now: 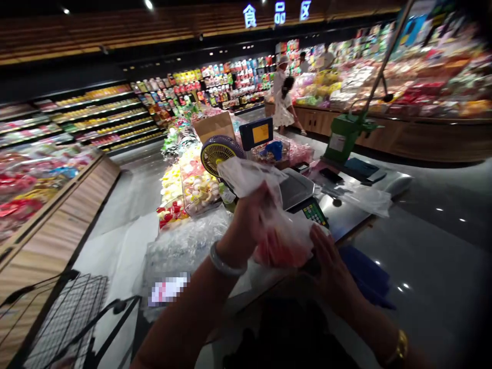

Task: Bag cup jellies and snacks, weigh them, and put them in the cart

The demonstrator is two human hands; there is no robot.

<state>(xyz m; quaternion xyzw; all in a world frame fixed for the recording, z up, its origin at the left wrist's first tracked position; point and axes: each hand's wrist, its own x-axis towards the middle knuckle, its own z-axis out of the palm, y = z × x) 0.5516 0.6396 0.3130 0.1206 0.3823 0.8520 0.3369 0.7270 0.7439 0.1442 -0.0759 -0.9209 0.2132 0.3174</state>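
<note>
My left hand (251, 218), with a pale bangle at its wrist, is closed around the gathered neck of a clear plastic bag (294, 230). Reddish contents, too blurred to name, fill the bag's lower part, while its loose top flares up to the left. Against the bag's right side rests my right hand (328, 253), fingers stretched out and slightly apart. Just beyond the bag stands a weighing scale (295, 187) with a metal pan and a green keypad. A small round fan (219, 154) is to its left, partly covered by the bag's top.
Wrapped sweets (200, 187) fill clear bins ahead left. A shopping cart (69, 312) stands at lower left. On the counter's right lie a phone (331, 176) and plastic bags (369, 199). A person in white (284, 110) walks in the aisle.
</note>
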